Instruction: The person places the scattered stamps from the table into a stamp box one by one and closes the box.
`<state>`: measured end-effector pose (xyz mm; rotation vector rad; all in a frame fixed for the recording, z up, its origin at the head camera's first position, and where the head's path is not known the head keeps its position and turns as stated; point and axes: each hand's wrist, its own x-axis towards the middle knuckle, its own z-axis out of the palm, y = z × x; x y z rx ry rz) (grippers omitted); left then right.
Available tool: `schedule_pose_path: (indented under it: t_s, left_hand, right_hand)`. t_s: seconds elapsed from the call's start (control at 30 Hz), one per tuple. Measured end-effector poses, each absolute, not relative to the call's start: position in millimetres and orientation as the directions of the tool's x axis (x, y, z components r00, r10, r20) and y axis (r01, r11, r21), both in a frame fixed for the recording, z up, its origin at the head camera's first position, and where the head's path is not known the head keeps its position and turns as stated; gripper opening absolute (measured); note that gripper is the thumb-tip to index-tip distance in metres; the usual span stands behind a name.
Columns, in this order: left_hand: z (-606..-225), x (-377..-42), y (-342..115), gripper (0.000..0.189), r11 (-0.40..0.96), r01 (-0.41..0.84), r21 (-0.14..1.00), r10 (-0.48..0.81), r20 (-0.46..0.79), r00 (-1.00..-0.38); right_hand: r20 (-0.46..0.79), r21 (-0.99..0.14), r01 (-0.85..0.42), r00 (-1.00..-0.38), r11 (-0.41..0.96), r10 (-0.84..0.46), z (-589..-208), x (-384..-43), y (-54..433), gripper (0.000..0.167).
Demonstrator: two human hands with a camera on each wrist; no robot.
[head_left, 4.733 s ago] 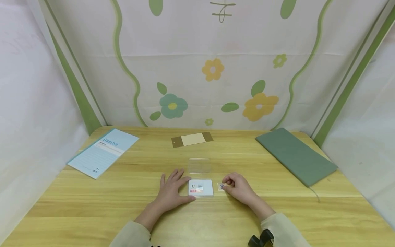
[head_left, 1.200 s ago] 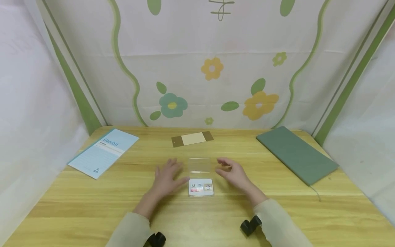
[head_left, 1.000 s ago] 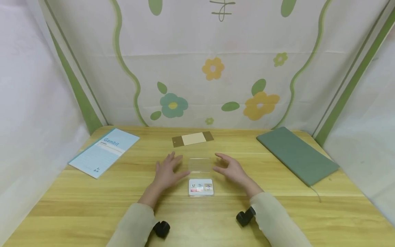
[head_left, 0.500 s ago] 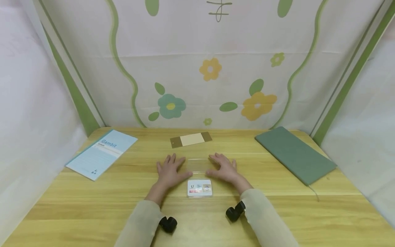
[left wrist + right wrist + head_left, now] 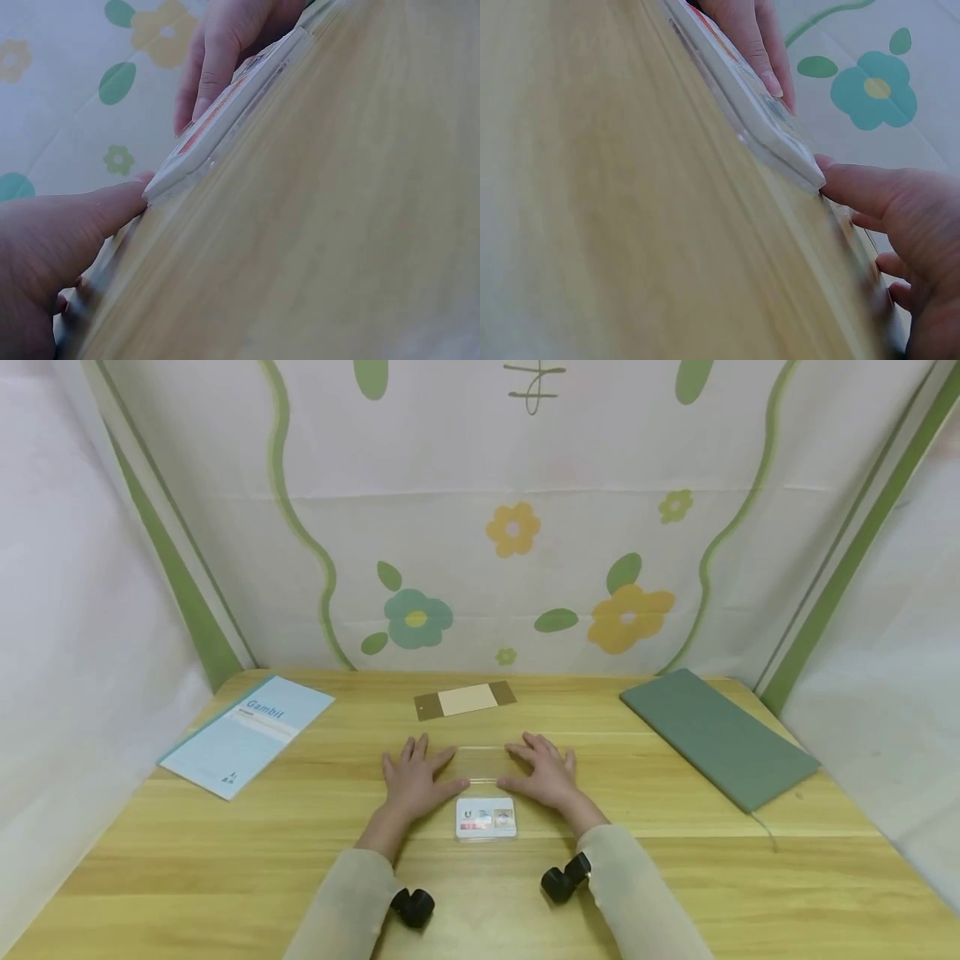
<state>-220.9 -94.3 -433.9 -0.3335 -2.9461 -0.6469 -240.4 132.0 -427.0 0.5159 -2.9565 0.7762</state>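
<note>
A clear plastic lid (image 5: 481, 766) lies flat on the table in the head view. My left hand (image 5: 413, 783) holds its left end, thumb at the near corner and index finger at the far one. At the right end my right hand (image 5: 550, 778) holds it the same way. Just nearer to me sits a white printed card (image 5: 472, 829) in a shallow clear case (image 5: 486, 839). A small square picture (image 5: 503, 818) is on the card's right part. The left wrist view shows the white card (image 5: 225, 124) edge-on, in front of the fingers.
A light blue notebook (image 5: 247, 737) lies at the left of the wooden table (image 5: 225, 877), a green notebook (image 5: 720, 739) at the right. A brown and cream card strip (image 5: 467, 699) is at the back. Flowered cloth (image 5: 450, 460) stands behind.
Earlier my left hand was at the case and my right fingers on the small picture beside it. The picture is now on the card. Both hands have moved forward and inward to the lid.
</note>
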Motion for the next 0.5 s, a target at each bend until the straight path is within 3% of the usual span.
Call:
schedule_pose_path:
  t_s: [0.17, 0.5]
  left_hand:
    - [-434, -219, -96, 0.062, 0.864, 0.238, 0.443, 0.188, 0.155, -0.970]
    - [-417, -211, -98, 0.062, 0.800, 0.250, 0.546, 0.194, 0.160, -0.968]
  right_hand:
    - [0.121, -0.506, -0.321, -0.945, 0.800, -0.303, -425, -239, 131, 0.065]
    - [0.120, -0.680, -0.296, -0.947, 0.671, -0.297, -410, -231, 131, 0.068]
